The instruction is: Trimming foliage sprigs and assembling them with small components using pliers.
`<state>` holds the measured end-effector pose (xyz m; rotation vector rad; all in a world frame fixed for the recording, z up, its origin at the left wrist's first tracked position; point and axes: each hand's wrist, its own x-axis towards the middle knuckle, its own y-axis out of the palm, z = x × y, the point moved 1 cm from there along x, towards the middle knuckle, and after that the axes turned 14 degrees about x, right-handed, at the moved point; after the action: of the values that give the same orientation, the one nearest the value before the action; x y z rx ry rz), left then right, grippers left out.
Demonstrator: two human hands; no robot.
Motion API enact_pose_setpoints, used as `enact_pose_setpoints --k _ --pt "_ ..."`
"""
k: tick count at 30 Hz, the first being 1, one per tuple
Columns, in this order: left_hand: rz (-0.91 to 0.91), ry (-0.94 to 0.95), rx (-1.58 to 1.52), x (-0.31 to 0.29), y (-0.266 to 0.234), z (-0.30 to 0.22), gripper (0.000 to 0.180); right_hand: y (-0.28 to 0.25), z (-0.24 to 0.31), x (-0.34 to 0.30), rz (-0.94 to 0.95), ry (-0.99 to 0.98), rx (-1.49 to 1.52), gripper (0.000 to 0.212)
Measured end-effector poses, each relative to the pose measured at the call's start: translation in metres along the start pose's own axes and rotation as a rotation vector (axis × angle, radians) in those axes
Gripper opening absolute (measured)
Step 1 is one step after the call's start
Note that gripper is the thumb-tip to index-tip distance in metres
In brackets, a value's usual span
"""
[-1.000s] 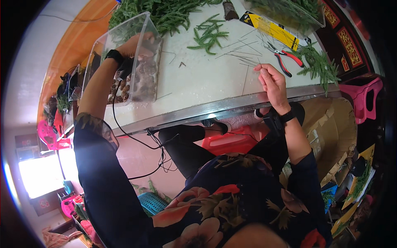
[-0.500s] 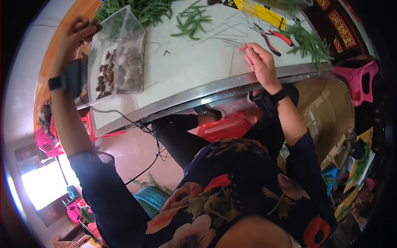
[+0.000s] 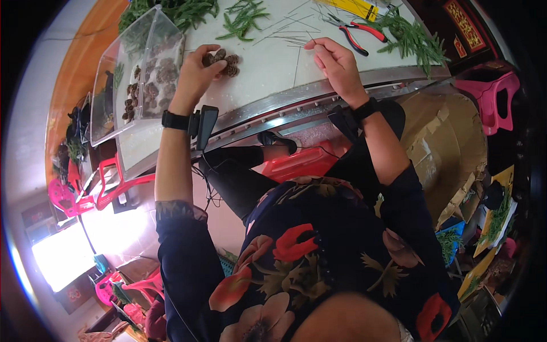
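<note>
Brown cones, loose wire toward table edge

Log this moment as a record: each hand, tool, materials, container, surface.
left hand: holding several brown pine cones
right hand: fingertips together by thin wires; whether one is held is unclear
tool: red-and-black-handled pliers, lying past right hand
materials: pine cones, wires, green sprigs
container: clear plastic box, more cones inside
surface: white tabletop, metal edge
</note>
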<state>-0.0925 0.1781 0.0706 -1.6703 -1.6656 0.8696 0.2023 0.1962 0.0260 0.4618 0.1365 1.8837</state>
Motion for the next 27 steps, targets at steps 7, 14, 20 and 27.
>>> enact_pose_setpoints --k 7,14,20,27 --pt "-0.105 0.057 0.061 -0.008 0.010 0.009 0.038 -0.014 -0.001 -0.008 0.021 -0.028 -0.033 0.022" --pt "-0.428 0.259 0.618 -0.014 0.017 -0.014 0.027 -0.014 -0.002 -0.009 0.046 -0.096 -0.136 0.025" --pt "-0.318 0.049 0.583 -0.026 -0.003 -0.016 0.024 0.003 -0.004 -0.012 -0.014 -0.184 -0.129 0.025" --pt "-0.375 -0.086 -0.158 -0.075 -0.029 -0.017 0.021 0.024 0.009 -0.018 0.063 -0.059 -0.047 0.028"
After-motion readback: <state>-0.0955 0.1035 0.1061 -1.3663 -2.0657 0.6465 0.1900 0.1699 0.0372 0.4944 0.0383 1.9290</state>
